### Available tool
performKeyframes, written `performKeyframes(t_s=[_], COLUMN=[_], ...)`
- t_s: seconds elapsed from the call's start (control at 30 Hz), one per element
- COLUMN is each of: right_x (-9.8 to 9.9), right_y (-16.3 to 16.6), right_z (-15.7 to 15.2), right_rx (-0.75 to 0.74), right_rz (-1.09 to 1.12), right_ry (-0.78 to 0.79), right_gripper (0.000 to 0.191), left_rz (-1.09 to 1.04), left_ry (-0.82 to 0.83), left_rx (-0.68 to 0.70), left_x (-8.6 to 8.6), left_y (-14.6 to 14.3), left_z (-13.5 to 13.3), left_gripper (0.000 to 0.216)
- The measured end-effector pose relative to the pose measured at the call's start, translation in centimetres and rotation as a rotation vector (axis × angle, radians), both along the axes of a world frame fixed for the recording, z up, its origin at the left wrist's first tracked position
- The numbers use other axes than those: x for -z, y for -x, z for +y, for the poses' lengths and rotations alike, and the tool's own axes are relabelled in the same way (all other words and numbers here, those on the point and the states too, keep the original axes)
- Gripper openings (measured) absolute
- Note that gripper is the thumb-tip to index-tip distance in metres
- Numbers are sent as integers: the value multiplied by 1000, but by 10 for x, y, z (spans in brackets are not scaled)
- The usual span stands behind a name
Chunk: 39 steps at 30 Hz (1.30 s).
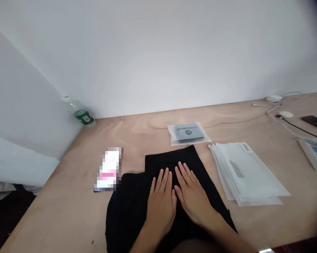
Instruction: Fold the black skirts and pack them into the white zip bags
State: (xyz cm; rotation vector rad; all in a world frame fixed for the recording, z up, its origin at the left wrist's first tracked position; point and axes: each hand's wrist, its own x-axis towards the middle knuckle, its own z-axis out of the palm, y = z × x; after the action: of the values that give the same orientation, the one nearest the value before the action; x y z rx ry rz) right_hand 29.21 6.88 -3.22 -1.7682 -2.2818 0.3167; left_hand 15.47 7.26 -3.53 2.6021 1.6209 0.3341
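Note:
A black garment [126,207] lies spread on the wooden table, its near part running out of the bottom of the view. Flat on its upper middle rests my left hand [161,200], fingers stretched out and pointing away from me. Beside it my right hand [191,193] also presses palm down on the cloth, fingers extended and slightly apart. The two thumbs are close together. Neither hand grips anything. Just beyond the garment's far edge is a frosted plastic pouch [188,133] with a grey printed packet inside.
To the right lies a stack of frosted plastic bags [250,172]. A phone [109,168] with a blurred screen is on the left, and a water bottle [83,114] leans in the far left corner. Cables, a power strip [315,153] and a dark phone [316,122] occupy the right side.

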Motion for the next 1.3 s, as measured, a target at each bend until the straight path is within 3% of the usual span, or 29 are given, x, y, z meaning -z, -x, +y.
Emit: performKeyframes(t_s=[0.13, 0.2, 0.33, 0.5, 0.73, 0.97, 1.1, 1.2, 1.3], right_x=[-7, -14, -17, 2, 15, 15, -1, -25, -43], right_y=[-8, -22, -68, -112, -121, -121, -112, -88, -55], right_z=[-1, 1, 7, 11, 10, 10, 5, -2, -7], right_rx=[-4, 112, 487, 642, 602, 616, 647, 447, 24], right_rz=[64, 86, -2, -148, -126, -104, -21, -29, -49], right_ry=[12, -54, -194, -78, -78, -69, -233, -397, -343], right_gripper=[56, 60, 63, 58, 45, 53, 55, 46, 47], left_rz=[16, 12, -3, -31, -55, -84, -181, -318, -338], left_ry=[5, 3, -4, -15, -10, 13, -62, -268, -409], left_rx=[0, 4, -8, 3, 9, 6, 11, 14, 63], left_x=[3, 2, 0, 1, -1, 0, -5, -19, -35], left_y=[1, 2, 1, 1, 2, 3, 5, 7, 9], left_z=[-1, -2, -3, -1, -2, -2, -4, -11, -18], left_gripper=[49, 49, 50, 49, 48, 48, 51, 52, 51])
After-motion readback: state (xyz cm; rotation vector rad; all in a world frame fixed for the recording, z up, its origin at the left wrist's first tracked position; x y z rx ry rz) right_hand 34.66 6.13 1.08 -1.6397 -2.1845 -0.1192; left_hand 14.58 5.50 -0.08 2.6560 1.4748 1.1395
